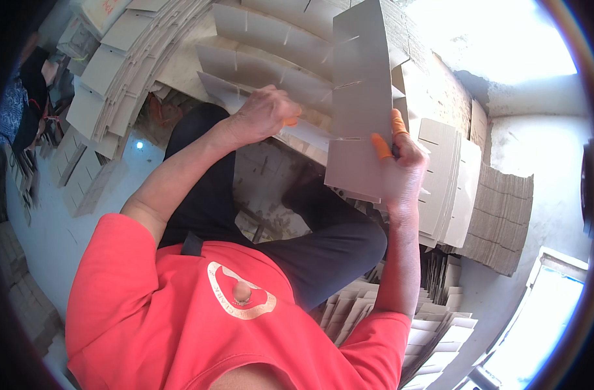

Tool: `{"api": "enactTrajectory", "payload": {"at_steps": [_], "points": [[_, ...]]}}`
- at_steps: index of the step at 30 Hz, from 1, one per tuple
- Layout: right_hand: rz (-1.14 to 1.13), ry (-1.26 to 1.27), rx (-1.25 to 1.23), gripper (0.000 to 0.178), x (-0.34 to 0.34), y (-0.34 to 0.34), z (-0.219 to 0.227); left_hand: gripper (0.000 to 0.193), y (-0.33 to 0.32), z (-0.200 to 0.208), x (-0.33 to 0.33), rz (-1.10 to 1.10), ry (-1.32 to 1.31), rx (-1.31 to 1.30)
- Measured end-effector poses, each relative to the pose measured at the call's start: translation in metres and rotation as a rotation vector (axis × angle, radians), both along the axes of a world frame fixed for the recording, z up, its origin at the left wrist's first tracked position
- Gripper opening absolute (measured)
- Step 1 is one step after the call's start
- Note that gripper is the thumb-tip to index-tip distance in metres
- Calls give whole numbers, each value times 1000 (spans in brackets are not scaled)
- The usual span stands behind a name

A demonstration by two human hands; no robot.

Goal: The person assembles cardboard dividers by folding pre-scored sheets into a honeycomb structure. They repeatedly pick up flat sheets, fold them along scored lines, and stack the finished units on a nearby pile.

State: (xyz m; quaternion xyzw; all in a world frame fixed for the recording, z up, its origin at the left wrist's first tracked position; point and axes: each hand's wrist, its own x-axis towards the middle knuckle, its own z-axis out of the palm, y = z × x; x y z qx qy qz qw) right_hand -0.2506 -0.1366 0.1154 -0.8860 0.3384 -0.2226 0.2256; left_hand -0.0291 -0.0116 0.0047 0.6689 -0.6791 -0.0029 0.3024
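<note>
My right hand (404, 162), with orange finger covers on its thumb and a finger, grips the right edge of a slotted cardboard strip (360, 97). This strip stands nearly upright in view, with short slits across it. My left hand (264, 116) is closed, an orange cover showing at its thumb. It is at the near edge of a row of cardboard strips (264, 62) standing on edge on the work table; whatever its fingers pinch is hidden. The held strip covers the right ends of that row.
Stacks of slotted cardboard lie left (108, 84) and right (440, 175) of the table, with a thick grey-brown bundle (498, 218) farther right. More cardboard pieces (433, 344) are piled low by my right elbow. My bent legs (323, 253) are under the near table edge. Another person (27, 97) is at the far left.
</note>
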Motion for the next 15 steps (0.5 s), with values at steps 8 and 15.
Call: {"api": "enactTrajectory", "payload": {"at_steps": [8,15], "points": [[43,0,-13,29,18,9,-1,12,-6,-12,1,24,17,7],[255,139,9,37,30,2,-47,10,-7,-2,0,-2,30,58]]}}
